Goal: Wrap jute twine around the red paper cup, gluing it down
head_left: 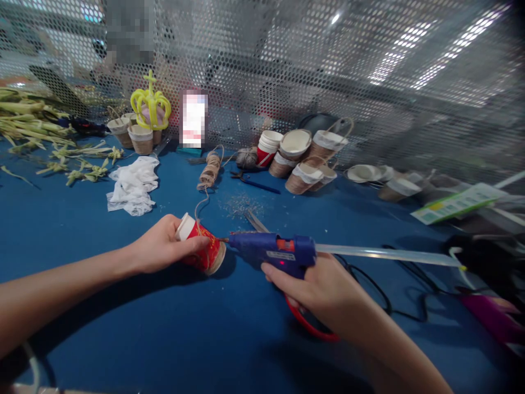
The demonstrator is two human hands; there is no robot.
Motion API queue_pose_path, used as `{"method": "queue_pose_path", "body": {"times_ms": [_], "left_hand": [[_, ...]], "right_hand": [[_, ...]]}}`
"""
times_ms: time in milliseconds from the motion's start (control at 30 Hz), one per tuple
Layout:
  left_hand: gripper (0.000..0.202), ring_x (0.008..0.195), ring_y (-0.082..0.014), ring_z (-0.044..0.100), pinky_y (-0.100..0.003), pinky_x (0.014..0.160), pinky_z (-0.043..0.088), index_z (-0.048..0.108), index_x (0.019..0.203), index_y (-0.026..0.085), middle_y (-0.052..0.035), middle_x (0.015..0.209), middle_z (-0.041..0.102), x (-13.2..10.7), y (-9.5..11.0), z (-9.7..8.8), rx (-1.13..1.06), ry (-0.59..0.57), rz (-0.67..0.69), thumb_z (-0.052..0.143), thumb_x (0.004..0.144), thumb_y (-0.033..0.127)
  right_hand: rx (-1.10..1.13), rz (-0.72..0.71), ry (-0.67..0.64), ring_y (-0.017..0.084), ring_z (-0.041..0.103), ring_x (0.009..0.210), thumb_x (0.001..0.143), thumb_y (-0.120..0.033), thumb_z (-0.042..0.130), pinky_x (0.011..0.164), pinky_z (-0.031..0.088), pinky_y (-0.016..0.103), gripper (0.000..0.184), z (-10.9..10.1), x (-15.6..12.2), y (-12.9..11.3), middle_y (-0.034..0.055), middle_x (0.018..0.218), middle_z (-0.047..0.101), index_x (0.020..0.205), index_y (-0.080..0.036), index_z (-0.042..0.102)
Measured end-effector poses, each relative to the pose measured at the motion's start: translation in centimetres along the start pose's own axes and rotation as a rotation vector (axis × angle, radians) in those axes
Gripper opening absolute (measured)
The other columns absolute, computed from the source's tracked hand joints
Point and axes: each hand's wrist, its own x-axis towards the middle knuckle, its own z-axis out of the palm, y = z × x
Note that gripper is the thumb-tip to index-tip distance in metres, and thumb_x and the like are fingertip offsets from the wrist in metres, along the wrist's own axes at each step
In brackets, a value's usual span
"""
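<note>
My left hand (168,246) is wrapped round a red paper cup (205,249), tilted on its side with its white rim to the upper left. Twine circles the cup near its base, and a strand (199,205) runs from it up to a bundle of twine (210,171). In my right hand (309,282) is a blue hot glue gun (274,251), its nozzle touching or very close to the cup's side. A long clear glue stick (381,254) sticks out of the gun's back. Under my right hand lie scissors with red handles (314,328), partly hidden.
Several twine-wrapped cups (303,178) stand at the back right, near dark pliers (258,183). Crumpled white cloth (133,186), a yellow crown-shaped piece (151,106) and dry husks (33,117) are on the left. A black cord (369,287) crosses the right side; a perforated metal panel (246,65) stands behind.
</note>
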Motion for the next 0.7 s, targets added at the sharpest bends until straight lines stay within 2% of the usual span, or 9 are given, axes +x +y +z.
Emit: {"method": "queue_pose_path", "body": {"times_ms": [100,233,500,700], "left_hand": [[0.033,0.044,-0.006,0.025,-0.018,0.039,0.02,0.044,0.048,0.014,0.0052,0.047,0.031,0.0,0.0,0.0,0.013,-0.001,-0.003,0.053,0.07,0.037],[0.033,0.045,-0.006,0.025,-0.019,0.039,0.02,0.044,0.049,0.014,0.0053,0.047,0.03,0.0,-0.1,0.0,0.027,-0.005,-0.003,0.052,0.071,0.037],[0.033,0.044,-0.0059,0.026,-0.018,0.039,0.021,0.044,0.049,0.013,0.0048,0.047,0.034,0.1,-0.1,0.0,-0.006,-0.008,-0.003,0.053,0.07,0.037],[0.031,0.044,-0.0062,0.032,-0.017,0.039,0.024,0.05,0.052,0.012,0.004,0.047,0.04,0.3,-0.3,0.0,-0.058,0.005,-0.005,0.055,0.069,0.037]], "right_hand": [[0.11,0.139,-0.042,0.011,0.044,0.033,0.07,-0.036,0.051,0.036,0.035,0.024,0.029,0.1,0.1,-0.7,-0.0025,0.035,0.042,0.047,-0.021,0.041],[0.17,0.227,-0.054,0.01,0.043,0.032,0.067,-0.035,0.054,0.037,0.036,0.023,0.028,0.0,0.3,-1.3,-0.004,0.033,0.042,0.047,-0.02,0.041],[0.179,0.265,-0.085,0.01,0.044,0.032,0.07,-0.037,0.054,0.039,0.038,0.022,0.028,-0.1,0.3,-1.0,-0.0034,0.033,0.045,0.05,-0.018,0.048],[0.299,0.16,-0.196,0.008,0.043,0.035,0.073,-0.037,0.053,0.041,0.038,0.02,0.024,-1.2,0.2,-0.7,-0.0056,0.038,0.047,0.061,-0.016,0.056]]}}
